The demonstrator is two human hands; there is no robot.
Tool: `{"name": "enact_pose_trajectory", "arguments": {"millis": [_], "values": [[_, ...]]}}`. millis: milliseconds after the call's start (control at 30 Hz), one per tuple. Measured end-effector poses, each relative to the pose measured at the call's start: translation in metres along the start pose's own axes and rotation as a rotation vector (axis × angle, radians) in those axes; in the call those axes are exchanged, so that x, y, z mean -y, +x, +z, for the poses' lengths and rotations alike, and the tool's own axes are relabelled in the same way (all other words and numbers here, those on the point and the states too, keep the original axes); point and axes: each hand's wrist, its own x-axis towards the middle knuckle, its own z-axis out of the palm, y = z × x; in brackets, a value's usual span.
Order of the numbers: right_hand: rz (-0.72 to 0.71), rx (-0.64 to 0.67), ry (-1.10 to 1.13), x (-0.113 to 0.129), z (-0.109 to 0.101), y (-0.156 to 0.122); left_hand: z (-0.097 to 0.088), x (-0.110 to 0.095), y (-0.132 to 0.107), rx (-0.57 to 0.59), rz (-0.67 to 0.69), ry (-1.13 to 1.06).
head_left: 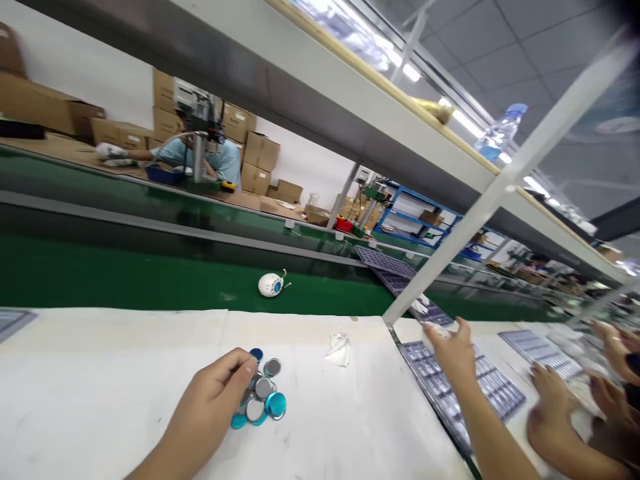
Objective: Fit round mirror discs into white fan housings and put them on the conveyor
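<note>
My left hand [213, 400] is at a small pile of round metal discs [263, 388], some silver side up and some shiny blue. Its thumb and forefinger are pinched together, with a dark blue disc [257, 354] at their tips. On the right, my right hand [454, 350] reaches over a compartmented plastic tray [493, 387], fingers curved round a white object [436, 331] that they partly hide. A white egg-shaped gadget [271, 285] with a blue round spot and a thin cord lies on the green belt.
A crumpled white tissue [339, 350] lies on the white table cover [125, 387]. More trays [390, 267] rest on the green belt [125, 273]. A slanting white post [450, 247] carries the overhead shelf. Other people's hands [555, 400] work at far right; a person [223, 163] sits across the belt.
</note>
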Motion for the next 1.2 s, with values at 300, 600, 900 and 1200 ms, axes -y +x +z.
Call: {"name": "enact_pose_trajectory", "arguments": {"millis": [300, 600, 900, 1200], "values": [[-0.461, 1.081, 1.231, 0.122, 0.05, -0.216, 0.002, -0.014, -0.011, 0.335, -0.193, -0.863], [-0.993, 1.107, 0.393, 0.103, 0.077, -0.169, -0.011, -0.015, -0.001, 0.115, -0.18, -0.882], [-0.944, 0.988, 0.541, 0.105, 0.074, -0.173, -0.011, -0.006, -0.001, 0.154, -0.128, -0.759], [-0.661, 1.177, 1.081, 0.103, 0.026, -0.207, 0.001, 0.004, -0.002, 0.16, -0.063, -0.457]]}}
